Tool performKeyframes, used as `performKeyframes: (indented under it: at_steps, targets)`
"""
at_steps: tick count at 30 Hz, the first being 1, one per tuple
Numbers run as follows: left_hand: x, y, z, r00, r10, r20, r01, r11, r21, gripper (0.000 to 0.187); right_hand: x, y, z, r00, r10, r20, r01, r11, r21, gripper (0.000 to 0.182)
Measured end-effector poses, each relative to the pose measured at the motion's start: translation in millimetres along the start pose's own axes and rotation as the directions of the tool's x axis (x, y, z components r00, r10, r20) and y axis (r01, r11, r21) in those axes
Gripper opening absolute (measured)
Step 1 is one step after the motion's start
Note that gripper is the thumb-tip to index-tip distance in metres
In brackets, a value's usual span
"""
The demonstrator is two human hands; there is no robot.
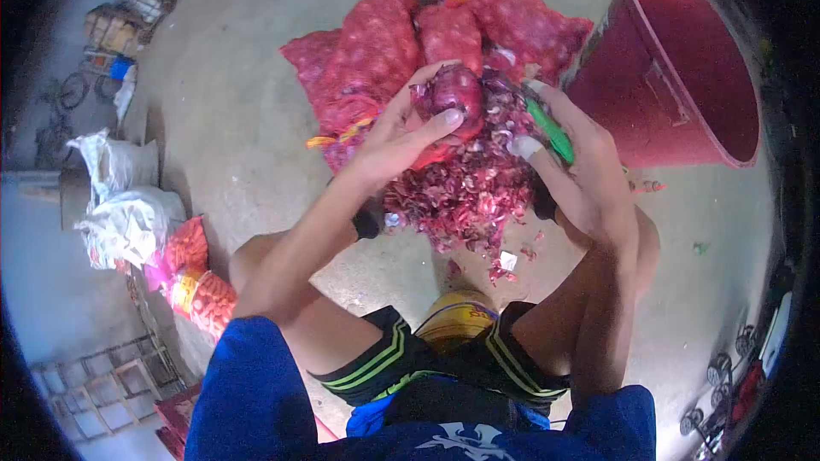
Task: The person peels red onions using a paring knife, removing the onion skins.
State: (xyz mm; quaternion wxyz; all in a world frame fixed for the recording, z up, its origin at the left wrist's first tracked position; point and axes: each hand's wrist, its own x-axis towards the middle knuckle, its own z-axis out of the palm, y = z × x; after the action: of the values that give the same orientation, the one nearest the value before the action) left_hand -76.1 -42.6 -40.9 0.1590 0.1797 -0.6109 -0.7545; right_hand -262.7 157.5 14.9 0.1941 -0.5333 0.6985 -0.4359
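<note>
A red onion (459, 96) rests in my left hand (408, 132), with the thumb laid across its front and the fingers behind it. My right hand (581, 141) is closed around a green-handled knife (548, 130) to the right of the onion. The blade cannot be made out against the dark skins. Below both hands, a heap of loose onion skins (470, 192) lies on the floor between my feet.
Several red mesh sacks of onions (376, 47) lie just beyond the heap. A large red tub (632, 111) stands tilted in view at the right. White sacks (128, 222) and a smaller red mesh bag (213, 300) sit at the left. A yellow seat (459, 316) shows between my legs.
</note>
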Motion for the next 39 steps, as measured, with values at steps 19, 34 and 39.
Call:
performKeyframes:
  at_steps: [19, 34, 39]
  targets:
    - [-76.6, 38.9, 10.0, 0.967, 0.040, -0.251, -0.118, 0.945, -0.305, 0.054, 8.8, -23.9, 64.4, 0.994, -0.100, -0.044, 0.109, 0.957, 0.267, 0.049]
    - [-80.7, 53.8, 18.1, 0.837, 0.424, -0.347, -0.315, 0.891, 0.328, 0.095, 10.0, -26.2, 60.2, 0.976, -0.193, 0.100, 0.164, 0.956, 0.245, 0.056]
    - [-77.0, 41.1, 14.3, 0.825, 0.463, -0.325, -0.441, 0.886, 0.142, 0.089, 16.9, -14.5, 47.9, 0.996, 0.079, 0.031, -0.085, 0.959, 0.272, 0.054]
